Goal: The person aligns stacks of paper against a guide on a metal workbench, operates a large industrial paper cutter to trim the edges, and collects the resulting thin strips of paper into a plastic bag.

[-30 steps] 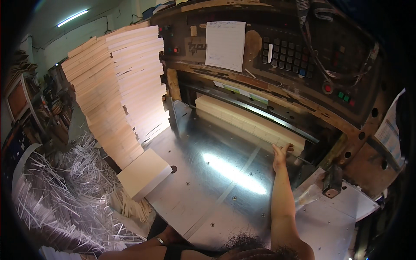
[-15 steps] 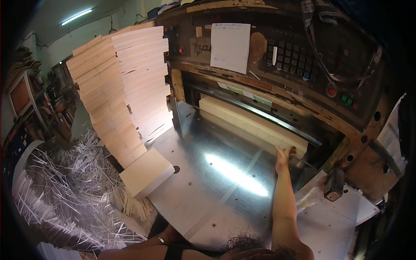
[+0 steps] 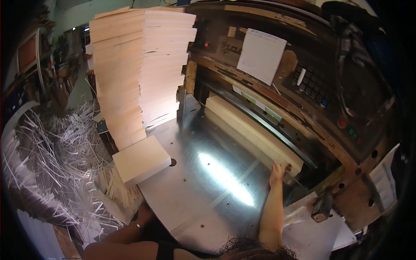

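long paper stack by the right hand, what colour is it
Pale cream, slightly yellowish; the long paper stack shows best in the head view.

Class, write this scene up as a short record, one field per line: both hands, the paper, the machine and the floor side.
Right hand: open, at the front of the long paper block, near its right end
Left hand: low, by the left edge of the metal table; grip unclear
Small paper block: on that edge, before the tall paper stack
Control panel: bears a keypad and white sheet
Far left: heaped paper strips
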Demonstrator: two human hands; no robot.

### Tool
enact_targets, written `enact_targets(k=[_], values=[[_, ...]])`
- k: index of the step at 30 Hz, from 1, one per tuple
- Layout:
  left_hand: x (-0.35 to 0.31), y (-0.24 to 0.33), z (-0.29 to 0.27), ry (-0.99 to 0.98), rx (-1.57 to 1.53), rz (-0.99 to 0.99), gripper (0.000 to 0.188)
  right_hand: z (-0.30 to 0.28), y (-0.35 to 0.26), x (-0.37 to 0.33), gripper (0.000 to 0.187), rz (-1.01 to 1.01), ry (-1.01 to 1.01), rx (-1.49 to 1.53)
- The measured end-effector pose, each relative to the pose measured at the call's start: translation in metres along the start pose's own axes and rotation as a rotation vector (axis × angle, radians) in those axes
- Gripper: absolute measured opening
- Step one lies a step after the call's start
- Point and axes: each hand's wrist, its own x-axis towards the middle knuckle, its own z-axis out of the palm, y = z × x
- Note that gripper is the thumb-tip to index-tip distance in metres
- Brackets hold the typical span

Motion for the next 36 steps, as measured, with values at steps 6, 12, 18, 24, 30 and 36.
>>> enact_targets(k=[6,12,18,24,30,36], values=[[0.000,0.024,-0.016,-0.057,0.123,0.070,0.046,0.000,-0.004,-0.006,0.093,0.036,0.028,0.024],[0.000,0.033,-0.010,-0.013,0.075,0.122,0.051,-0.009,-0.002,0.000,0.094,0.033,-0.018,0.064],[0.003,0.003,-0.006,-0.018,0.022,0.187,0.062,-0.008,0.007,0.000,0.095,0.033,-0.037,0.035],[-0.001,0.010,0.004,0.013,-0.178,0.062,0.060,-0.020,0.008,0.004,0.095,0.033,0.004,0.029],[-0.030,0.009,0.033,-0.279,0.112,0.369,0.053,-0.003,0.000,-0.009,0.098,0.043,0.005,0.028],[-0.034,0.017,0.039,-0.407,0.370,0.635,0.051,-0.008,0.001,-0.005,0.093,0.015,-0.002,0.040]])
